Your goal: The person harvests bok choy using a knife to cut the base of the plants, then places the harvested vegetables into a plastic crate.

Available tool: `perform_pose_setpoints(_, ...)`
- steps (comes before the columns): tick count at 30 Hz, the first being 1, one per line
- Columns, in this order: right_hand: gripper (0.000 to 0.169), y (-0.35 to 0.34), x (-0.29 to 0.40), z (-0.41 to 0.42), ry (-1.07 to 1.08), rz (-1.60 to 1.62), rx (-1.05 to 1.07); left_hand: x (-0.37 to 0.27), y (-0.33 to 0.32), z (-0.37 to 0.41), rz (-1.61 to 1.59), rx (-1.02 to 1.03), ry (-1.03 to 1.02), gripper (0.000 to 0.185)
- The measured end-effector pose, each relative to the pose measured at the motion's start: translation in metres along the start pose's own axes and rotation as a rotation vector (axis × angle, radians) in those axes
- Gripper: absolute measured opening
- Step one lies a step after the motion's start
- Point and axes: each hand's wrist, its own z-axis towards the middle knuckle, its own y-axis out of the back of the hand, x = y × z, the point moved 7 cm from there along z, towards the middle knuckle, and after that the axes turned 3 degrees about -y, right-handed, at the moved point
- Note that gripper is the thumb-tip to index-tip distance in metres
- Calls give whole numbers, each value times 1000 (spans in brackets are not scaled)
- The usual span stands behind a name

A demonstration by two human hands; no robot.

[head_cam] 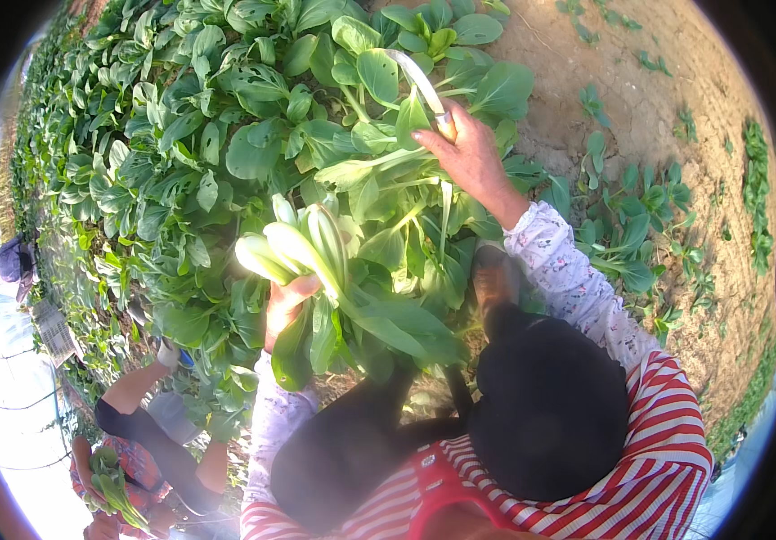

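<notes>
My left hand is closed around a bunch of bok choy, its pale stem ends up and its green leaves hanging towards my knees. In my right hand is the handle of a sickle, whose curved blade points up and left over the leaves. The fingers of that hand are beside the growing bok choy. Loose-looking leaves with pale stalks lie just below the right hand.
Dense leafy plants fill the left side. Bare soil with scattered small plants lies to the right. At lower left a co-worker crouches with greens; farther off are a plastic crate and another person.
</notes>
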Motion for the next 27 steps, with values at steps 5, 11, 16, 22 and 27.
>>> perform_pose_setpoints(5,31,-6,24,-2,203,-136,186,-24,32,4,187,-52,-154,46)
perform_pose_setpoints(11,34,-33,46,-22,-93,400,652,-23,19,6,438,108,-154,41)
perform_pose_setpoints(16,17,-34,59,-31,-241,658,558,-1,-10,15,244,187,-29,81)
perform_pose_setpoints(22,17,-20,62,-23,-166,598,336,18,-8,12,175,264,30,46)
perform_pose_setpoints(27,15,-18,61,-22,-109,516,142,27,-18,14,109,349,-1,47)
